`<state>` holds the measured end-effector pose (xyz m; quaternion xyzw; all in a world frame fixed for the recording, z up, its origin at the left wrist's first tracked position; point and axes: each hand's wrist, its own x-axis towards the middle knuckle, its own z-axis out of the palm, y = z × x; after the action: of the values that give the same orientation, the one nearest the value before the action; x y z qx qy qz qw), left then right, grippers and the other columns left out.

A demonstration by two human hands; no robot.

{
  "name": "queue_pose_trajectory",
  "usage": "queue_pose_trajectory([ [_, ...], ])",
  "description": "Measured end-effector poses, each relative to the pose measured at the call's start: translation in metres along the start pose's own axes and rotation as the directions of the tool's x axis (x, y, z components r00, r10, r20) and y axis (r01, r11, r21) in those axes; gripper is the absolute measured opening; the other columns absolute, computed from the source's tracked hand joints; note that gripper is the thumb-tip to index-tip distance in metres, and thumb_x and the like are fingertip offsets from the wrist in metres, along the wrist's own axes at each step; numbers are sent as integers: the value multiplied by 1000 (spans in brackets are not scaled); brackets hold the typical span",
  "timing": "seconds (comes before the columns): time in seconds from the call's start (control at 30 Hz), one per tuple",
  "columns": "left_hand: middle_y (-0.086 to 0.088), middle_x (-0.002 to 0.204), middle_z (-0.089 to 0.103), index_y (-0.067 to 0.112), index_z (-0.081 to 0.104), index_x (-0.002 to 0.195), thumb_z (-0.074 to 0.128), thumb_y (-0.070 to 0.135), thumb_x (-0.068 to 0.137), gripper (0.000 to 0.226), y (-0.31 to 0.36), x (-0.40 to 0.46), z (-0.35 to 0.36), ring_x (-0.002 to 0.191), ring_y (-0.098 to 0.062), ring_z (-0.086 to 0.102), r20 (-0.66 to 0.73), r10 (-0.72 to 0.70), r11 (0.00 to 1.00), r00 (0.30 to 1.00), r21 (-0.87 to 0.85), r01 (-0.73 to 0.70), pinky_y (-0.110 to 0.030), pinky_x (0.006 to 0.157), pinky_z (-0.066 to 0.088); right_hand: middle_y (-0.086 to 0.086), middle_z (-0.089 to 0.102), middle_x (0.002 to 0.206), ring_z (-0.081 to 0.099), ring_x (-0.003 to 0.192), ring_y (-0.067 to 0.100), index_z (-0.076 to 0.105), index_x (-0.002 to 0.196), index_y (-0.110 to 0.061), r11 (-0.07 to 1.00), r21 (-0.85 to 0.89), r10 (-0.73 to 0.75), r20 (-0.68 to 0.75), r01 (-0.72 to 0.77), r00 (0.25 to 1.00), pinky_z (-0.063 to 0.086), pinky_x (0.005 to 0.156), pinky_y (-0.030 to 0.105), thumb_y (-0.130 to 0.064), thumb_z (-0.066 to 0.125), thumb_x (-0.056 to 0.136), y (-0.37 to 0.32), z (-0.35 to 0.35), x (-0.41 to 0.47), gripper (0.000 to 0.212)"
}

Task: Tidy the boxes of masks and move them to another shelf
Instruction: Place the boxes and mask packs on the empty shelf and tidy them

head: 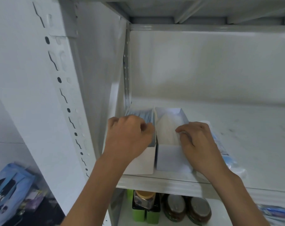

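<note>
Two open white mask boxes stand side by side at the left front of a white shelf [236, 144]. The left box [143, 162] is packed with blue-grey masks. My left hand [130, 136] lies over its top with curled fingers at the masks near the boxes' shared wall. The right box [169, 159] holds white masks. My right hand [198, 142] is at that box's right wall, its curled fingers pinching the white masks' edge.
A plastic-wrapped pack with blue print [223, 149] lies just right of my right hand. The shelf upright [62, 88] rises at left. Below the shelf stand jars [176, 207] and green containers [138, 214]. A blue printed bag [8, 191] sits at lower left.
</note>
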<state>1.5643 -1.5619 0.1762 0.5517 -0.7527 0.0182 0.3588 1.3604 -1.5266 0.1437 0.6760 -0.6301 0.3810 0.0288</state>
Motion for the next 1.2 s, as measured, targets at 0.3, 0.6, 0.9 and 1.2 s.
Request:
queue_pose_trajectory([
  [0.3, 5, 84, 58, 26, 60, 98, 59, 54, 85, 31, 6, 18, -4, 83, -21, 60, 320, -49, 955, 946, 292, -50, -39, 89, 34, 9, 69, 115, 43, 122, 24, 70, 118, -8, 994, -113, 1, 28, 2, 1000, 37, 96, 26, -9, 48, 98, -3, 3, 2, 29],
  [0.6, 2, 75, 61, 18, 58, 96, 66, 20, 82, 17, -2, 10, -6, 79, -23, 59, 60, -115, 993, 992, 33, 113, -33, 85, 31, 6, 68, 116, 40, 123, 24, 70, 118, -9, 997, -74, 22, 26, -20, 999, 32, 91, 22, -9, 47, 98, 0, 5, 1, 29],
  [0.9, -2, 119, 62, 22, 75, 101, 55, 49, 96, 34, 1, -2, -4, 105, -26, 60, -24, -9, 973, 1000, 229, 14, -49, 103, 33, 4, 68, 115, 38, 123, 21, 70, 116, -9, 999, -46, 26, 24, -25, 999, 36, 89, 25, -8, 47, 99, 0, 6, 0, 29],
  [1.2, 7, 117, 67, 28, 65, 114, 41, 48, 99, 35, -7, -13, -10, 98, -19, 67, 302, 165, 985, 939, -9, -171, -39, 85, 59, -2, 69, 101, 54, 110, 24, 69, 95, -14, 991, -117, -64, 67, 71, 996, 33, 102, 30, -34, 26, 99, -2, 2, 0, 47],
])
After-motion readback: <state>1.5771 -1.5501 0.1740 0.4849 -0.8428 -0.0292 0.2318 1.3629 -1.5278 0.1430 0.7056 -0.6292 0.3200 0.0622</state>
